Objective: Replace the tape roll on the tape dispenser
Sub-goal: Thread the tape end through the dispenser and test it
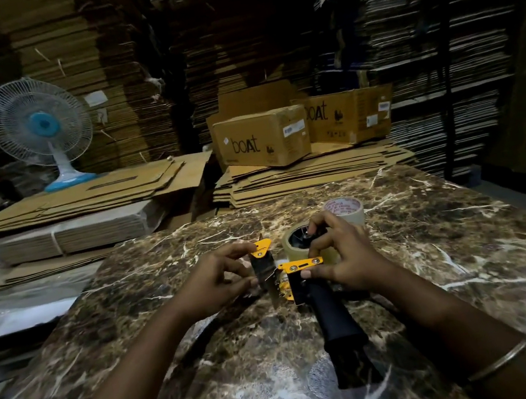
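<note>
A hand-held tape dispenser point(300, 267) with yellow plates and a black handle point(335, 316) lies on the marble table point(442, 243). A clear tape roll point(290, 244) sits on its black hub. My right hand point(338, 256) grips the dispenser frame, thumb on the yellow plate, fingers at the hub. My left hand point(218, 276) pinches the metal flap with the toothed blade point(263, 265) at the dispenser's front. A second roll point(344, 211), with a white core printed in red, stands on the table just behind my right hand.
Flattened cardboard stacks point(301, 174) and two "boat" boxes point(262, 139) lie beyond the table's far edge. A white and blue fan point(39, 127) stands at the back left. Tall piles of cardboard fill the background. A bangle point(497, 361) is on my right wrist.
</note>
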Available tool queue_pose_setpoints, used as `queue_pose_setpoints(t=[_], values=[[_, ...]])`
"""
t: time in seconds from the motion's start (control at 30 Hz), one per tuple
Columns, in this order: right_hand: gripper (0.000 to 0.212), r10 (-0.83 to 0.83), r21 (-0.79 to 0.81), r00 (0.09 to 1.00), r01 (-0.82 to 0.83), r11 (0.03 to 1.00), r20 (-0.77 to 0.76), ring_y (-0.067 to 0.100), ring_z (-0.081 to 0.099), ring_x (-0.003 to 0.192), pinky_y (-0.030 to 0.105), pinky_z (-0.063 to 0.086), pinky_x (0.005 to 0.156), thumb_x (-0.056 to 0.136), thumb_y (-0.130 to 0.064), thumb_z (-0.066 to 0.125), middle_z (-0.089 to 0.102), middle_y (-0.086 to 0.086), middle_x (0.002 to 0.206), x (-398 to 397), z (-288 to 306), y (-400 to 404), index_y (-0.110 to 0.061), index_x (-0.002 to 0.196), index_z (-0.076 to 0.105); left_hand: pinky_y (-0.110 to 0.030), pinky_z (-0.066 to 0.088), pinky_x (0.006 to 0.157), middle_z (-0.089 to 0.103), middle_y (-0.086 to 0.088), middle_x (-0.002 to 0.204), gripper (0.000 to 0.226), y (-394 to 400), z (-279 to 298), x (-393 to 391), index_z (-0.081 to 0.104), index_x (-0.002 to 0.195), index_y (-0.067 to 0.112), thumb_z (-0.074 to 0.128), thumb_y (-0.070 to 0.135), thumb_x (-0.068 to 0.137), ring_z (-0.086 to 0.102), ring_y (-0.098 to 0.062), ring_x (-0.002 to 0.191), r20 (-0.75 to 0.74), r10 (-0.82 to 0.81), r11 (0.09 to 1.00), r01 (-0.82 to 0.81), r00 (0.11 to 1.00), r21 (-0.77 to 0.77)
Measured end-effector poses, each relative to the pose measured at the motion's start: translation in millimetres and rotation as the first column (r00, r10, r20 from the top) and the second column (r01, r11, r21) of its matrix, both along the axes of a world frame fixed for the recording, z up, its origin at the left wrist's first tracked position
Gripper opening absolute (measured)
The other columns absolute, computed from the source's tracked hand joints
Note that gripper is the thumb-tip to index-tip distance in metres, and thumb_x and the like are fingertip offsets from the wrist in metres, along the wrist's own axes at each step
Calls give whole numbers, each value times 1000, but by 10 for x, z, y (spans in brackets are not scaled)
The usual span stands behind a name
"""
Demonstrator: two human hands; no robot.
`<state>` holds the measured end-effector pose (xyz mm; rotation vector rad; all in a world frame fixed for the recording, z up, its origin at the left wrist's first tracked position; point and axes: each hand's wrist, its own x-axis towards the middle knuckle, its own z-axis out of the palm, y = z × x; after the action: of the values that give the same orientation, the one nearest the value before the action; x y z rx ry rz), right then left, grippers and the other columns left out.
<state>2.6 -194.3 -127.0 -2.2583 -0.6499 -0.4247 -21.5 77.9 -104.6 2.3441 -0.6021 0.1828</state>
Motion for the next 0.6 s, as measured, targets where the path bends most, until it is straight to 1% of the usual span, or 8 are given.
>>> queue_pose_setpoints(t=[0.1,0.2,0.3,0.37,0.4,0.43,0.53,0.6], values=[[26,32,14,999,-31,999,-32,12,45,118,44,28,106,58,-57,81,44,-17,112,-26,24,-1,-38,65,65,-24,58,88,55,19,131,5,41,-26,-50,80,77,14,78,14,82,47,11,124,-9,-7,999,6,1000,-36],[28,53,31,997,-51,998,-55,9,43,120,52,29,110,61,-50,88,45,-18,113,-31,24,-24,-44,61,61,-24,56,91,55,14,129,8,118,-41,-108,78,74,11,79,15,80,50,8,123,-19,-11,998,10,1000,-69],[24,58,49,998,-57,997,-34,12,46,123,56,33,108,55,-67,78,43,-27,112,5,-2,-32,-48,60,64,-24,54,95,61,6,124,6,297,-92,-155,79,77,6,79,12,78,59,-2,117,-42,25,988,-31,999,-153],[25,66,50,998,-65,997,-23,13,49,121,56,35,107,54,-72,74,44,-28,110,40,-20,-31,-50,60,64,-23,53,93,66,8,115,1,387,-129,-178,80,78,9,79,9,79,63,-5,111,-23,34,994,-36,999,-106],[26,69,47,997,-69,997,-16,13,49,120,56,36,106,54,-72,74,45,-27,110,57,-28,-31,-50,60,64,-24,54,91,67,11,110,4,404,-153,-181,80,78,11,79,8,80,65,-5,107,-20,36,997,-38,999,-74],[26,74,44,997,-73,996,-6,12,50,118,57,36,105,55,-73,74,46,-27,108,69,-39,-35,-49,61,64,-24,54,89,67,13,106,6,418,-178,-173,80,78,13,78,8,81,65,-7,104,-24,47,997,-48,999,-58],[30,100,52,995,-101,993,21,10,54,110,59,40,100,58,-72,75,50,-24,103,102,-58,-46,-46,70,65,-28,58,80,69,11,97,9,421,-190,-161,79,81,17,76,8,83,68,-9,97,-39,83,992,-86,996,-93],[33,109,50,993,-112,993,46,10,57,107,59,43,97,63,-71,73,54,-22,103,103,-20,-22,-45,82,65,-30,59,80,72,8,93,9,431,-180,-150,79,84,19,75,11,84,69,-9,94,-6,77,995,-77,997,-57]])
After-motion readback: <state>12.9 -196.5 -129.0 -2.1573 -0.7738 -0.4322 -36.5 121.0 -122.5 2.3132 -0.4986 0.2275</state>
